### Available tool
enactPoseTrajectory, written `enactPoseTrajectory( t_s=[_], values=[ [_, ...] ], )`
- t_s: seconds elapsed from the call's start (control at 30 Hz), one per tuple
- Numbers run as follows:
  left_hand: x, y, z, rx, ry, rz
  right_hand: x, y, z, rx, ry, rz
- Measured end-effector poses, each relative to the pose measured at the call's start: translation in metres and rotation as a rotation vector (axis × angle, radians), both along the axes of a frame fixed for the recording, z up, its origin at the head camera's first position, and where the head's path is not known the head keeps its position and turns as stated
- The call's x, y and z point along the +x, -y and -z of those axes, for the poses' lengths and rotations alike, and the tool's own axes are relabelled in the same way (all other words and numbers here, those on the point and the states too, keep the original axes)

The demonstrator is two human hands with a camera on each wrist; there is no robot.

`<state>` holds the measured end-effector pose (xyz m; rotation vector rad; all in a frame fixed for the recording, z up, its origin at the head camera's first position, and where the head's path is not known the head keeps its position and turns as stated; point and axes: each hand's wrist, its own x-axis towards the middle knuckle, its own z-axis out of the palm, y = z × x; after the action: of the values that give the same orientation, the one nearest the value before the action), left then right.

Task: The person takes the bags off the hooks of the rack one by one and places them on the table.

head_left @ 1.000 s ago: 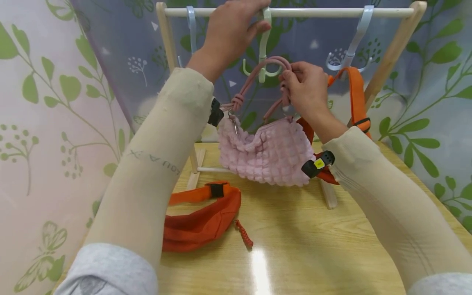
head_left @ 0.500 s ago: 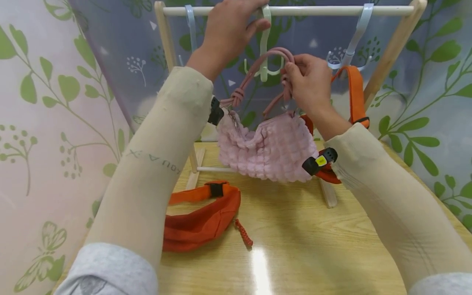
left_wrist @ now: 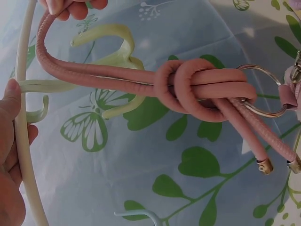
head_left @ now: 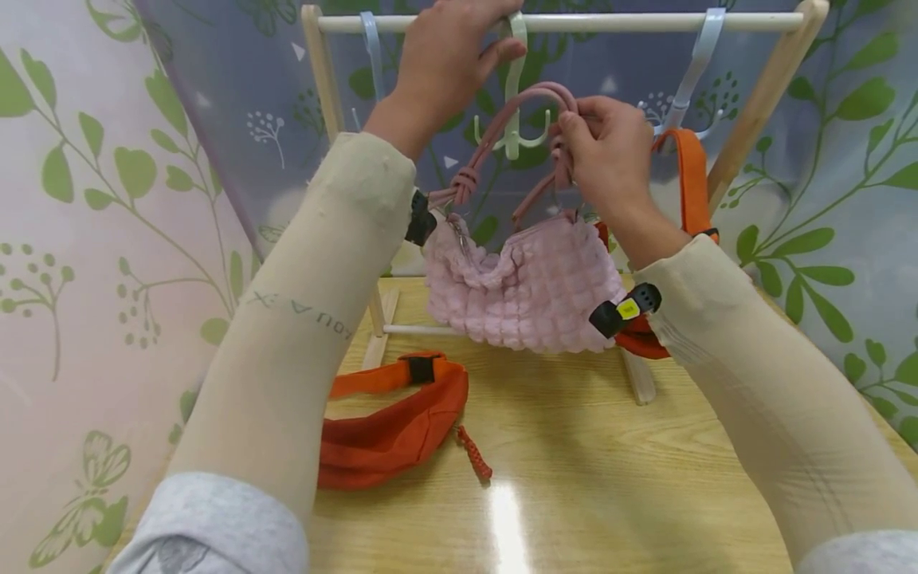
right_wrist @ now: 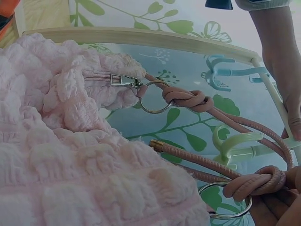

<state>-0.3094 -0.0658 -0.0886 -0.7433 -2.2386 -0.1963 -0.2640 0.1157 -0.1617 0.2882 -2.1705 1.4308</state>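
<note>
My right hand [head_left: 610, 155] pinches the pink cord handle [head_left: 541, 89] of a puffy, quilted pink handbag [head_left: 531, 287], near one of its knots. The bag hangs from that hand above the table, its handle arching in front of a pale green double hook [head_left: 512, 139] in the head view. Up at the white rail [left_wrist: 21, 61], my left hand [head_left: 448, 68] holds on beside the top of this hook, with thumb and fingers on either side of the rail in the left wrist view. Metal rings [right_wrist: 157, 99] join the knotted handle to the bag.
Light blue hooks [head_left: 699, 60] hang on the rail to either side. An orange strap [head_left: 692, 183] hangs at the right one, its bag partly behind the pink handbag. An orange waist bag [head_left: 402, 438] lies on the wooden table [head_left: 574, 462]. Wooden rack legs [head_left: 638, 379] stand behind.
My right hand has risen and shifted slightly right, lifting the handle higher over the green hook's prongs; the pink handbag has come up a little. The left hand has stayed at the rail.
</note>
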Motion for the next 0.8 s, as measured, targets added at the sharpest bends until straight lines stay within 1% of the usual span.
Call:
enactPoseTrajectory(
  t_s=[0.2, 0.3, 0.43, 0.63, 0.8],
  values=[
    [0.0, 0.0, 0.0, 0.001, 0.011, -0.001, -0.002, -0.001, -0.002, 0.002, -0.039, 0.001],
    [-0.001, -0.001, 0.001, 0.0, 0.02, -0.007, -0.003, -0.001, -0.004, -0.022, -0.041, -0.005],
    [-0.002, -0.001, 0.002, -0.005, 0.026, -0.008, -0.003, -0.002, -0.005, -0.022, -0.053, -0.002],
    [-0.003, -0.002, 0.002, -0.006, -0.005, 0.023, -0.001, -0.002, -0.01, -0.013, -0.093, 0.011],
    [-0.003, -0.001, 0.001, 0.0, -0.01, 0.028, 0.001, -0.003, -0.015, -0.042, -0.086, -0.002]
  ],
)
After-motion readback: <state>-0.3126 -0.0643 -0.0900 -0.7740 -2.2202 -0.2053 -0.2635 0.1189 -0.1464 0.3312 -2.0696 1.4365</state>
